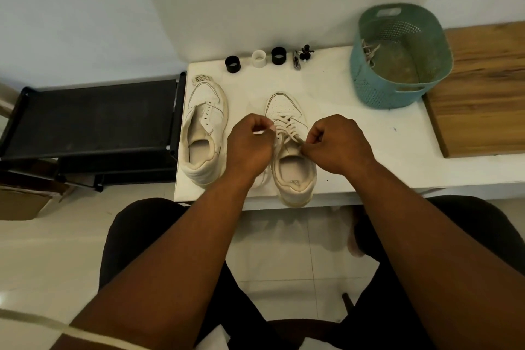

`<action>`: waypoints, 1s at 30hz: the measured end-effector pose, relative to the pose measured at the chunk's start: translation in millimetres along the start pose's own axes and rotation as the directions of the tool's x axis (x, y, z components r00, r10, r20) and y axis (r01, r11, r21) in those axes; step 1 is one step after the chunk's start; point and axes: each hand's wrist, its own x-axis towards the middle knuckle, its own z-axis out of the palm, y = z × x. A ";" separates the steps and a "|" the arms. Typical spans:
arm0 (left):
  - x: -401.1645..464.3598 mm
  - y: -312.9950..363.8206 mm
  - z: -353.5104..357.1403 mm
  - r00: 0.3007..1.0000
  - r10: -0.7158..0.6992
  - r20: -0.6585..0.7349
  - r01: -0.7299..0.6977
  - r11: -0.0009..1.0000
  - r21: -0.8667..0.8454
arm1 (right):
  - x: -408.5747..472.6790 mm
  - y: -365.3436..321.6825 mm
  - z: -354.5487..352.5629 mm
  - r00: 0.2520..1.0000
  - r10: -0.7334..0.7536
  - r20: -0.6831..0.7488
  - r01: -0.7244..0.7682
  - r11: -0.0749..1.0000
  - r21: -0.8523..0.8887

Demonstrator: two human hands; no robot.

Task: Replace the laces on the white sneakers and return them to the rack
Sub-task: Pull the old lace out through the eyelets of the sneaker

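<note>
Left hand point(250, 145) fingers curled pinching lace point(284, 125), right hand point(338, 145) likewise

**What You Can't See Well**

The left hand point(250, 145) and right hand point(338, 145) cover the middle of the laced sneaker point(292, 173). The curled fingers point(262, 123) hide the lace point(284, 125) ends. The little dark things point(302, 55) at the back of the tabletop point(355, 136) are too small to name. The black rack point(91, 116) is cut off at the left edge.

Beyond my grip: two black rings point(233, 64) flanking a white ring point(259, 58); teal perforated basket point(403, 82) far right, beside a wooden board point(483, 94).
</note>
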 end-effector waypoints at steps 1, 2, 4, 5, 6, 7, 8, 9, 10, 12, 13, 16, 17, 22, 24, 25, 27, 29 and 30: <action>-3.5 1.7 -0.2 0.990 0.128 0.055 -0.133 0.986 0.102 | -0.2 -0.5 -0.2 1.000 -0.001 0.000 0.001 1.000 0.001; -6.3 2.3 0.3 0.963 0.243 0.119 -0.262 0.947 0.187 | -0.2 -0.8 -0.5 1.000 -0.004 -0.003 0.004 1.000 0.003; -11.6 3.3 4.0 0.890 0.403 0.211 -0.453 0.830 0.325 | -0.4 -1.2 -1.2 1.000 -0.009 -0.006 0.009 1.000 0.009; -13.5 3.0 5.8 0.870 0.441 0.223 -0.494 0.780 0.384 | -0.7 -1.2 -1.6 1.000 -0.009 -0.006 0.009 1.000 0.012; -13.6 0.8 7.3 0.872 0.447 0.199 -0.487 0.758 0.434 | -0.8 -1.3 -1.6 1.000 -0.011 -0.007 0.011 1.000 0.014; -13.7 -0.6 8.2 0.883 0.440 0.163 -0.462 0.757 0.463 | -0.9 -0.9 -1.4 1.000 -0.013 -0.009 0.013 1.000 0.014; -12.4 -2.9 9.3 0.895 0.428 0.127 -0.432 0.756 0.491 | -0.9 -0.2 -1.1 1.000 -0.014 -0.010 0.014 1.000 0.015; -12.6 -3.3 10.2 0.898 0.425 0.113 -0.419 0.750 0.511 | -0.8 0.1 -0.7 1.000 -0.015 -0.009 0.015 1.000 0.016; -12.8 -3.7 11.5 0.899 0.425 0.106 -0.414 0.747 0.521 | -0.7 0.5 -0.3 1.000 -0.013 -0.006 0.013 1.000 0.017; -12.2 -1.2 12.6 0.913 0.407 0.016 -0.373 0.818 0.437 | -0.3 0.8 0.2 1.000 0.003 0.001 -0.003 1.000 0.027; -9.7 1.2 10.8 0.932 0.355 -0.075 -0.311 0.887 0.340 | 0.0 0.6 0.4 1.000 0.014 0.003 -0.014 0.999 0.036; 3.1 3.8 -2.3 0.964 0.091 -0.250 -0.070 0.993 0.090 | -0.3 0.1 -0.3 0.999 0.032 0.016 -0.033 0.998 0.049; 6.7 2.0 -6.2 0.970 0.073 -0.233 -0.050 0.993 0.105 | -0.4 0.0 -0.2 0.999 0.031 0.019 -0.032 0.998 0.050; 0.7 -6.0 -2.8 0.917 0.390 0.089 -0.396 0.854 0.338 | 0.7 -0.7 0.4 1.000 0.020 0.013 -0.020 0.999 0.046; -0.5 -8.3 3.9 0.901 0.406 0.149 -0.428 0.786 0.447 | 0.6 -1.3 0.0 1.000 0.020 0.012 -0.020 0.999 0.045; -1.2 -9.1 6.0 0.905 0.399 0.149 -0.418 0.766 0.489 | 0.3 -1.4 -0.3 1.000 0.020 0.013 -0.021 0.999 0.047; -3.7 -9.4 9.1 0.897 0.428 0.112 -0.424 0.760 0.493 | 0.1 -0.6 -0.6 1.000 0.019 0.013 -0.019 0.999 0.049; -6.1 -5.2 10.2 0.893 0.450 -0.005 -0.411 0.820 0.399 | 0.3 0.5 -1.0 1.000 0.023 0.013 -0.023 0.999 0.048; -5.4 -1.1 7.2 0.907 0.409 -0.103 -0.361 0.879 0.310 | 0.4 0.7 -1.2 1.000 0.026 0.016 -0.026 0.998 0.048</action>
